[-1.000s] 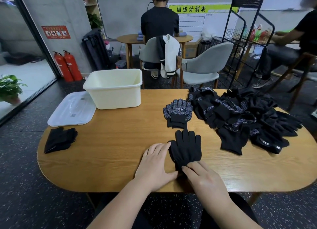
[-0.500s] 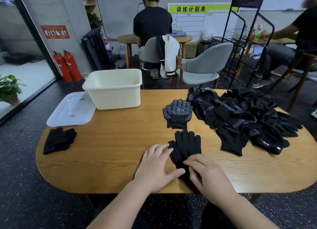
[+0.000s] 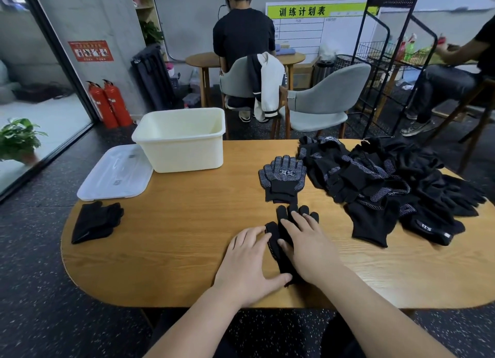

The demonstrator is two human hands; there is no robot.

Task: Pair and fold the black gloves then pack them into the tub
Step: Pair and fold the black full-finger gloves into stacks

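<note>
Pressing open-palmed, left hand (image 3: 249, 261) and right hand (image 3: 308, 248) pinned the glove pair (image 3: 281, 214) at six o'clock; uneven pressure risked skewing its layers.

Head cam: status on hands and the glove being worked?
Left hand open, against glove edge. Right hand open, pressing glove flat on table. Tub unlidded, path unobstructed.

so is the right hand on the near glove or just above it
Touching. The head view shows the right hand lying flat on the glove, covering most of it.
</note>
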